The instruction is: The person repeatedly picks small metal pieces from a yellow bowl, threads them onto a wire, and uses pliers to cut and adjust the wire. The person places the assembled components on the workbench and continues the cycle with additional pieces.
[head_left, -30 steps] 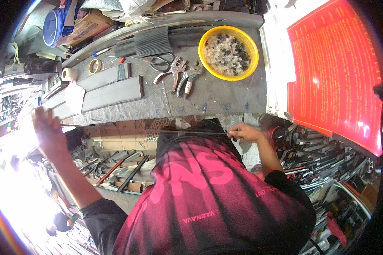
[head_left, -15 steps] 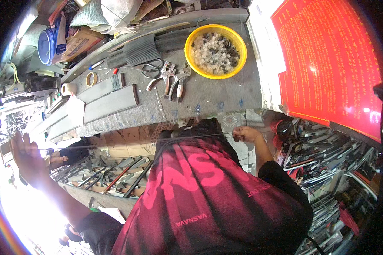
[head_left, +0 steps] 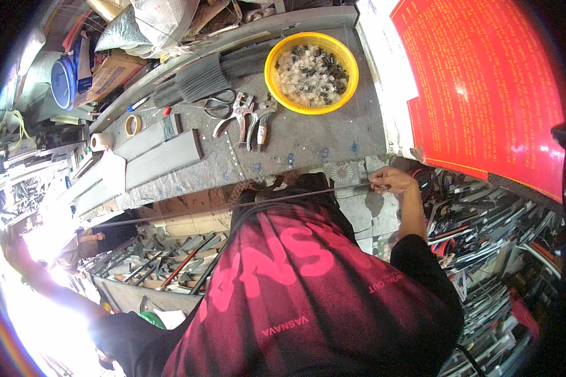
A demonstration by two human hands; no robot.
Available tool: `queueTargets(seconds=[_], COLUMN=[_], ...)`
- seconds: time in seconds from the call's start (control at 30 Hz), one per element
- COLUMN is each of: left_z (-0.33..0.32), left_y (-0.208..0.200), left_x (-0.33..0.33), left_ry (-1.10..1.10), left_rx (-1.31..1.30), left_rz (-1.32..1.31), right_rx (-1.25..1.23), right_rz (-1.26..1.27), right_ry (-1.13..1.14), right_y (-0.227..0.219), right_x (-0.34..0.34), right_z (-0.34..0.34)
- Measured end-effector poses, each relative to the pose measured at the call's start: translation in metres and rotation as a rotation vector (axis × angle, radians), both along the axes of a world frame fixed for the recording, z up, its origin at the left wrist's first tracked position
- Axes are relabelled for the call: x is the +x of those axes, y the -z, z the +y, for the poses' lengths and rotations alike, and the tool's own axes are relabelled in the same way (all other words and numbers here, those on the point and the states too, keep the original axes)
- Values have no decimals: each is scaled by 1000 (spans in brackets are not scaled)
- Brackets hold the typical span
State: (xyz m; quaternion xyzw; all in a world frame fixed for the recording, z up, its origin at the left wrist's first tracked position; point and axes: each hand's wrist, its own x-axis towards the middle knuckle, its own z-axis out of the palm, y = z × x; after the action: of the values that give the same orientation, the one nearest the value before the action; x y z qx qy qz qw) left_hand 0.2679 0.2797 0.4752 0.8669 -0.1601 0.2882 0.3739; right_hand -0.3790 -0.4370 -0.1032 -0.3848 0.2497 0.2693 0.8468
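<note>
A long thin dark strand (head_left: 233, 207), a cord or narrow strip, runs taut across the front of my body, sloping up to the right. My right hand (head_left: 391, 181) is closed on its right end, fingers pinched together, beyond the front edge of the workbench. Far out to the left, my left hand (head_left: 17, 244) is washed out by strong glare, so its fingers and any grip cannot be made out. The strand fades into the brightness toward that hand.
On the grey workbench (head_left: 295, 141) lie pliers-like tools (head_left: 238, 116), scissors (head_left: 220, 104), flat grey strips (head_left: 163, 157) and a tape roll (head_left: 133, 125). A yellow basket (head_left: 269, 81) holds small clear and dark pieces. Long profiles (head_left: 478, 251) crowd the right; a bin (head_left: 126, 289) of offcuts stands left.
My right hand has moved right and slightly up. The left hand has moved further left and down into the glare, and the strand between them now slants more.
</note>
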Motion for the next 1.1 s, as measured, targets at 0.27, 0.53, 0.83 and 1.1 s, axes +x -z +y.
queueTargets(seconds=[0.27, 0.53, 0.83, 1.1], left_z=[100, 187, 305, 427], left_y=[3, 20, 97, 214], left_x=[47, 126, 213, 171], left_ry=[-12, 103, 230, -234], left_rx=[3, -40, -322, -562], left_rz=[27, 116, 339, 627], right_rx=[34, 249, -35, -207], right_rz=[82, 187, -258, -286], right_ry=[221, 426, 558, 289], right_y=[19, 80, -42, -146], right_x=[-25, -65, 10, 90], right_z=[18, 142, 77, 46])
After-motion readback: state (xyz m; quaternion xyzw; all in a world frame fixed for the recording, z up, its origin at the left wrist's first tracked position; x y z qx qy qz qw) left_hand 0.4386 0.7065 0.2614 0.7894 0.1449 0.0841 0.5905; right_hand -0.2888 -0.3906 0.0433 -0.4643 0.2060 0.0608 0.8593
